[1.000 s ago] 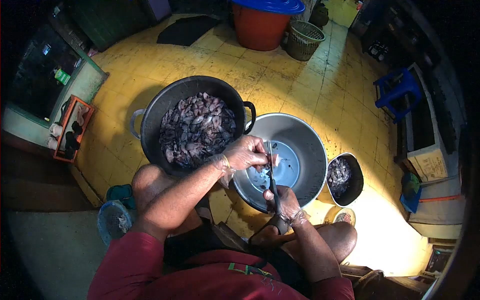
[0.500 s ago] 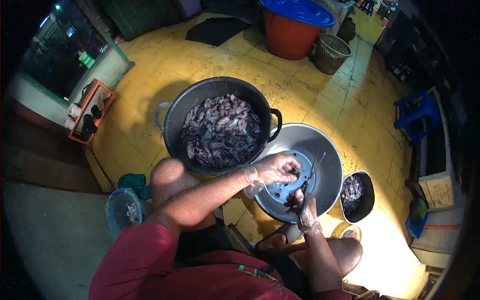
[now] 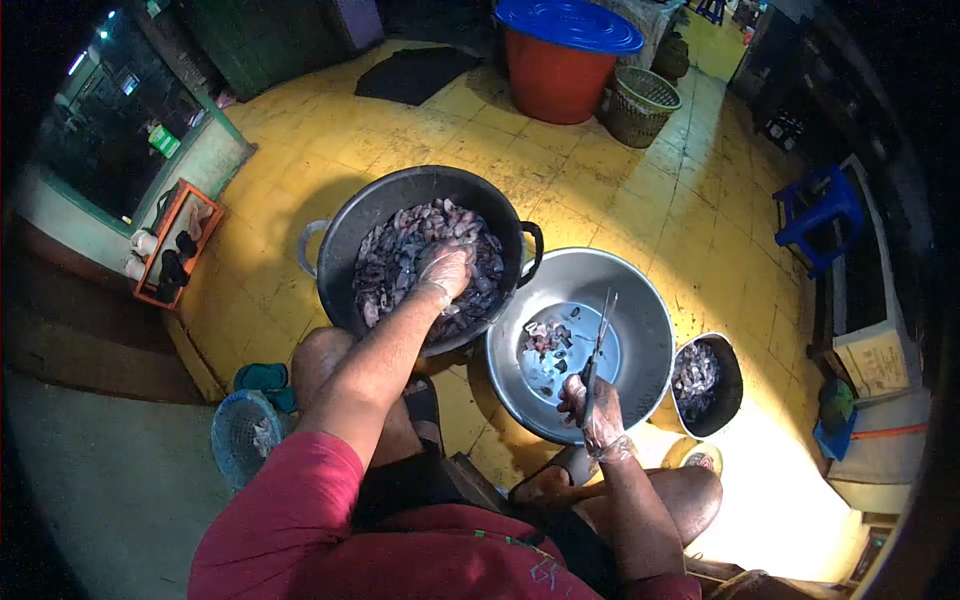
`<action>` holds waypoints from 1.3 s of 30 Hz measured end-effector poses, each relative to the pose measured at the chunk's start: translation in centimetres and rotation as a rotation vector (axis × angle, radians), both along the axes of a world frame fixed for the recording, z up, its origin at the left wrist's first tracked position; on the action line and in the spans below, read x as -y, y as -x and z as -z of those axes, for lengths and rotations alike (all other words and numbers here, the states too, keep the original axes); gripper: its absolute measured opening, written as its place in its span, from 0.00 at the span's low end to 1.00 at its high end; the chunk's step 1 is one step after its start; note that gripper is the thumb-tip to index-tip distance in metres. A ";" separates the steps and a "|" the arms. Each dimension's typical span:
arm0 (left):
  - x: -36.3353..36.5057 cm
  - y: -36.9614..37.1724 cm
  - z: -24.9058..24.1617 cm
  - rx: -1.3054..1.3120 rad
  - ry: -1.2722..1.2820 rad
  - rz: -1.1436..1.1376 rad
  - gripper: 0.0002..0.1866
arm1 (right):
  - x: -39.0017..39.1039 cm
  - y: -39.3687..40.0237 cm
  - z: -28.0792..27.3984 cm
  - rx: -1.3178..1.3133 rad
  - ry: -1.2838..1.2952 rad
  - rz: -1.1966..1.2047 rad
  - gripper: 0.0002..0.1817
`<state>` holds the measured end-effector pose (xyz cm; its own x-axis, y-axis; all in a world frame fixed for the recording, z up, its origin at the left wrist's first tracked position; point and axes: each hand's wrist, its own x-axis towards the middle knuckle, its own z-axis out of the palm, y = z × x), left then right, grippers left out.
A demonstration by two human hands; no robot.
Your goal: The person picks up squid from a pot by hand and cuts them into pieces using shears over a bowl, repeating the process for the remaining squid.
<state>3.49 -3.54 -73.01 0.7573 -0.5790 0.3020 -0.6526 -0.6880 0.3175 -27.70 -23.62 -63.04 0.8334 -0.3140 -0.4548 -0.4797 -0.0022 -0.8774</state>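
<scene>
My left hand (image 3: 448,268), in a clear plastic glove, reaches into the large black tub (image 3: 345,235) at the centre. It touches the heap of small dark and pinkish squid (image 3: 400,240) there; its fingertips are hidden among them. My right hand (image 3: 600,412), gloved too, is closed around a pair of scissors (image 3: 598,345) over the near side of the grey metal basin (image 3: 650,310). The blades point up and away from me. On the basin's bottom lie a small pile of squid pieces (image 3: 545,338) and some dark scraps.
Right of the basin stands a small dark container (image 3: 728,385) with more squid. A light-blue basket (image 3: 232,445) and green sandals (image 3: 262,377) are at my left. Farther off are a red tub (image 3: 555,75) with a blue lid, a wicker-like basket (image 3: 640,105) and a blue stool (image 3: 825,215).
My left hand has moved from over the metal basin into the squid in the black tub. A small pile of pieces now shows in the basin. The scissors stay in my right hand.
</scene>
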 end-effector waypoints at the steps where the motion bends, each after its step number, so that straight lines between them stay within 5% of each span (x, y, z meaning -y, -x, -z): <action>1: 0.2 -0.6 0.2 -0.104 -0.040 -0.035 0.13 | 0.1 0.0 0.0 0.002 0.000 0.008 0.37; 5: 0.7 0.0 -3.6 -0.257 -0.271 -0.146 0.10 | 0.2 0.0 0.0 0.010 0.036 -0.009 0.38; 11: 0.7 0.8 -6.4 -0.204 -0.089 -0.182 0.10 | 0.2 -0.4 -0.3 -0.032 0.045 -0.058 0.39; 14: 1.4 1.0 -7.3 -0.901 0.507 -0.144 0.04 | 0.0 -0.3 0.1 -0.074 0.010 -0.104 0.38; 17: 3.5 7.6 -14.5 -1.209 0.709 -0.141 0.02 | -0.2 -0.1 1.7 -0.056 -0.086 -0.182 0.38; 23: 5.0 13.5 -14.0 -1.534 0.912 0.120 0.04 | -1.1 0.6 1.7 0.057 -0.213 -0.250 0.39; 29: 5.8 13.9 -12.9 -1.541 0.849 0.179 0.06 | -0.6 -0.1 -1.8 0.003 0.038 -0.257 0.35; 34: 5.3 12.8 -12.9 -1.421 0.679 0.220 0.06 | -0.8 0.1 -0.4 -0.021 -0.058 -0.165 0.26; 39: 5.5 12.8 -13.6 -1.375 0.796 0.158 0.05 | -0.8 -0.1 -1.1 -0.100 0.029 -0.113 0.24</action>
